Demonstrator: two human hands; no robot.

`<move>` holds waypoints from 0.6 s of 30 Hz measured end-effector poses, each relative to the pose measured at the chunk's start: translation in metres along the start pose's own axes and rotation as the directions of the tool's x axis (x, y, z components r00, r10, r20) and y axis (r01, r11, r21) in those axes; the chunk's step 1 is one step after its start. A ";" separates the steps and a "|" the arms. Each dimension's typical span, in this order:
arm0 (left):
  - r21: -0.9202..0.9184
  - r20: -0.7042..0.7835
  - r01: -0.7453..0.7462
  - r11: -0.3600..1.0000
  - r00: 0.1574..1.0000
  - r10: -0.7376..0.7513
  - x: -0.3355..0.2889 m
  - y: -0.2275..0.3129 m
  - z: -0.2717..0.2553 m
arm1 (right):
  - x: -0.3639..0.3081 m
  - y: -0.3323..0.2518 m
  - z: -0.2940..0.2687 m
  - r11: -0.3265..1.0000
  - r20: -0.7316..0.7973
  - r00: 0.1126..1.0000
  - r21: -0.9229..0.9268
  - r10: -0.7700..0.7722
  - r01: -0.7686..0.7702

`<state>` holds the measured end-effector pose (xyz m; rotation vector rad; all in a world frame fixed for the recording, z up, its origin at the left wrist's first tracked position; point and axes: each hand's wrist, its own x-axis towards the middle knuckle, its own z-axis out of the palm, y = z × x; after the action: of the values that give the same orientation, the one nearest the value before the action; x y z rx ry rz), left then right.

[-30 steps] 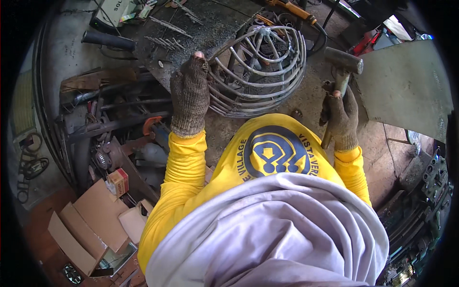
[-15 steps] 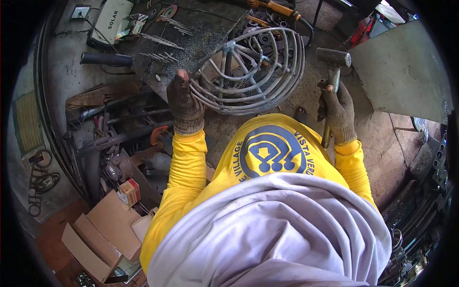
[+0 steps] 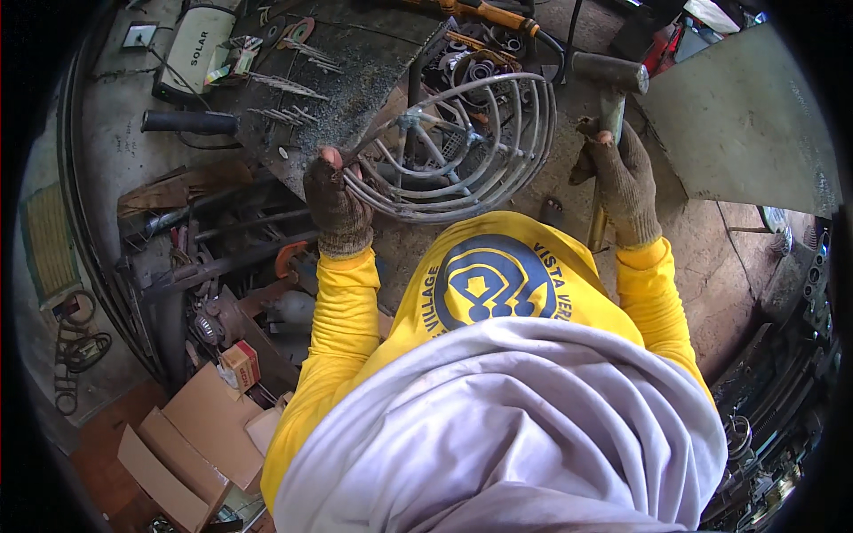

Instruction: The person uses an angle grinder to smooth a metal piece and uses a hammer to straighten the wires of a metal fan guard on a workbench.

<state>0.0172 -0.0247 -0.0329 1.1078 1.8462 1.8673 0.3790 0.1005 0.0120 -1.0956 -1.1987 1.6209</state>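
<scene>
My left hand (image 3: 339, 206), in a brown knit glove with a bare thumb tip, is closed on the left end of a half-round rack (image 3: 410, 118) of bent grey metal rods. The rack is held up in front of me, tilted, with curved bars joined by straight struts. In my right hand (image 3: 627, 186), gloved the same way, is a hammer (image 3: 609, 73). Its heavy cylindrical head points away from me, and the fingers wrap its handle below the head. The hammer and the rack are apart.
Behind the rack, a dark worktop (image 3: 342, 107) carries thin rods, discs and loose metal parts. An orange power tool (image 3: 498, 13) lies at the far edge. A metal sheet (image 3: 742, 124) stands at right; cardboard boxes (image 3: 200, 417) and scrap lie at lower left.
The rack has tilted and shifted slightly left in my left hand. My right hand has moved the hammer a little farther away and to the left.
</scene>
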 end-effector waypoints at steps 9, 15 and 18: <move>0.555 0.427 -0.701 0.448 0.702 0.569 0.004 0.077 0.024 | -0.004 0.001 0.004 0.996 -0.004 1.000 0.087 -0.025 0.025; 0.400 0.398 -0.424 0.813 0.879 0.263 -0.002 0.117 0.052 | -0.008 -0.011 0.018 0.941 -0.029 0.947 -0.131 -0.319 0.312; 0.377 0.430 -0.492 0.785 0.844 0.322 -0.004 0.115 0.051 | -0.002 -0.022 0.033 0.834 0.082 0.856 -0.195 -0.511 0.516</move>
<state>0.0903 -0.0066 0.0680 2.0151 2.0099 1.2810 0.3504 0.0945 0.0393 -0.7787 -1.5531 1.1107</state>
